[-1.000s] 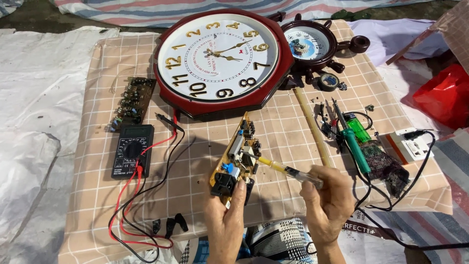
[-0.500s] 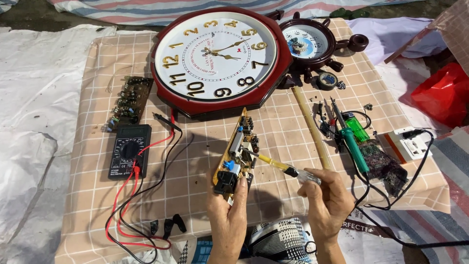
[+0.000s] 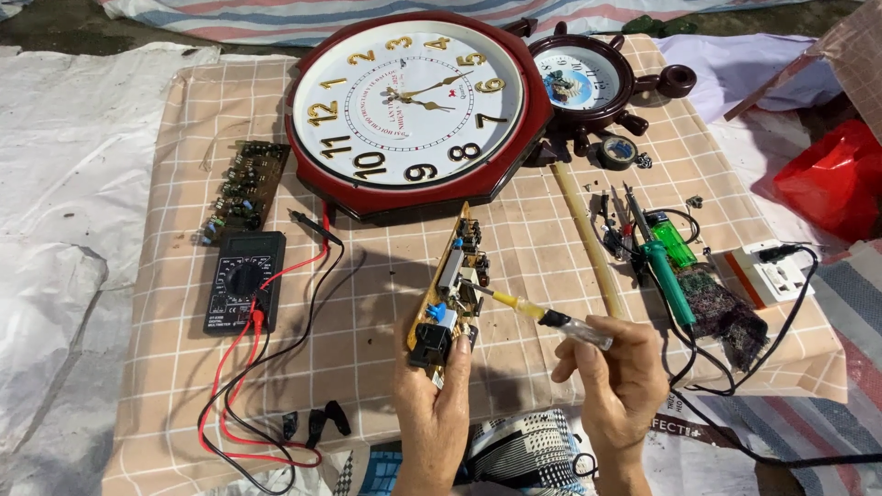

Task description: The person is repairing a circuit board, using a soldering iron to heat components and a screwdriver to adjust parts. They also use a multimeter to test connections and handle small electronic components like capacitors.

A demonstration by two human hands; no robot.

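Between both hands' grips, circuit board (image 3: 450, 289).

Checked cloth (image 3: 570, 253) spread over the ground

On it are laid a large red wall clock (image 3: 413, 110), a wheel-shaped clock (image 3: 588, 87), a multimeter (image 3: 243, 280), a green circuit board (image 3: 246, 188) and a soldering iron (image 3: 663, 266).

The checked tablecloth (image 3: 386, 367) looks like smooth, faintly shiny plastic sheet. The big clock (image 3: 415, 110) has a glossy red rim and a glazed face. The circuit board (image 3: 450, 289) is matt, studded with plastic parts. The screwdriver (image 3: 542, 317) has a clear plastic handle. The stick (image 3: 588, 243) looks like plain wood.
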